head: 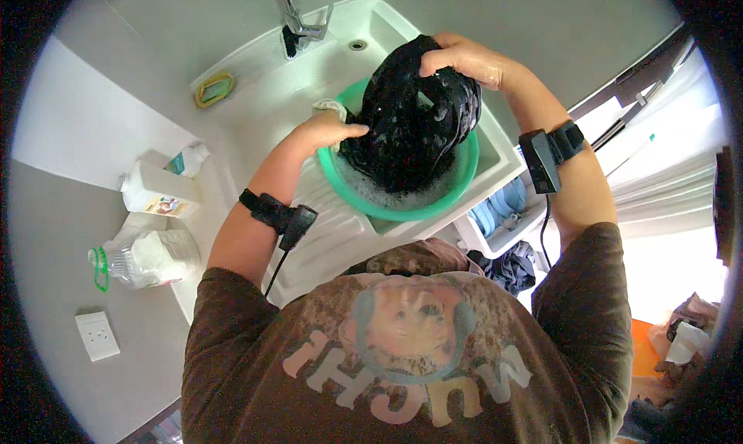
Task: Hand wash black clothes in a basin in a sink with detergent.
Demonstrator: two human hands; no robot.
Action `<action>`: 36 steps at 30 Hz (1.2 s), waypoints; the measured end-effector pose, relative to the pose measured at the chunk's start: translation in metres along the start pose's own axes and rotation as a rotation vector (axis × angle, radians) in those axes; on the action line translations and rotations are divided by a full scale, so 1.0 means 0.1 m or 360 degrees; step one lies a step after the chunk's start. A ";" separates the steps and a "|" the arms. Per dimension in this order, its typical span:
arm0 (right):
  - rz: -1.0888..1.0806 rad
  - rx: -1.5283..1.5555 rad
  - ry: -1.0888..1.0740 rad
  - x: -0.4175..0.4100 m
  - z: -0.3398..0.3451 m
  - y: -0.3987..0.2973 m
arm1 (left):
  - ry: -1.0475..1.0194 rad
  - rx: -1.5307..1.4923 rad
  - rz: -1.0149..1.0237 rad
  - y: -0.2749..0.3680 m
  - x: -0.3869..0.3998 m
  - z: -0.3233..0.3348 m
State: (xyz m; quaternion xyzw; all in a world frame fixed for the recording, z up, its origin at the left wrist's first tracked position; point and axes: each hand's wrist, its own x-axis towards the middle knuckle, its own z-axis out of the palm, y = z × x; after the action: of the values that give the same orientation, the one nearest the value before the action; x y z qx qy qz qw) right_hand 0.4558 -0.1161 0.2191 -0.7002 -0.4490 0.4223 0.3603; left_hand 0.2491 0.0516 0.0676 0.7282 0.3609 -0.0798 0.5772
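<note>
A wet black garment [406, 119] with flecks of foam is bunched over a green plastic basin [342, 191]. Its lower part dips into sudsy water [377, 189]. My right hand [458, 61] grips the cloth at its upper right, thumb on top and fingers hidden behind. On the left side of the basin, my left hand [331, 128] pinches a dark fold, with a whitish piece of cloth [329, 104] beside its fingers. What lies under the garment is hidden.
Basin and white sink [278, 131] sit below a chrome tap [307, 29]. A yellow-rimmed soap dish [215, 89] is at back left. Bottles [159, 191] and a clear jug [148, 258] stand left. At right, a white drawer [496, 241] holds blue items; a wall socket [97, 336] is lower left.
</note>
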 end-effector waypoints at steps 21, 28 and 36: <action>-0.0148 -0.1428 0.0461 0.18 0.38 1.33 | 0.0753 0.0952 0.0756 0.04 0.22 0.32; 0.0306 -0.1428 0.0435 0.10 1.10 1.76 | 0.0818 0.1810 0.0660 -0.34 0.26 0.81; 0.0295 -0.1686 0.0345 0.22 1.19 2.00 | 0.0711 0.2075 0.0515 -0.57 0.59 0.99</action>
State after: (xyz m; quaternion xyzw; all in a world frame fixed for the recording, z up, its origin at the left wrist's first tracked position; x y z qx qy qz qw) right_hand 0.4168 -0.1482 -0.0092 -0.8619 -0.4969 0.0939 -0.0362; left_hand 0.2860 -0.0073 -0.0400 0.9689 0.2367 -0.0415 -0.0597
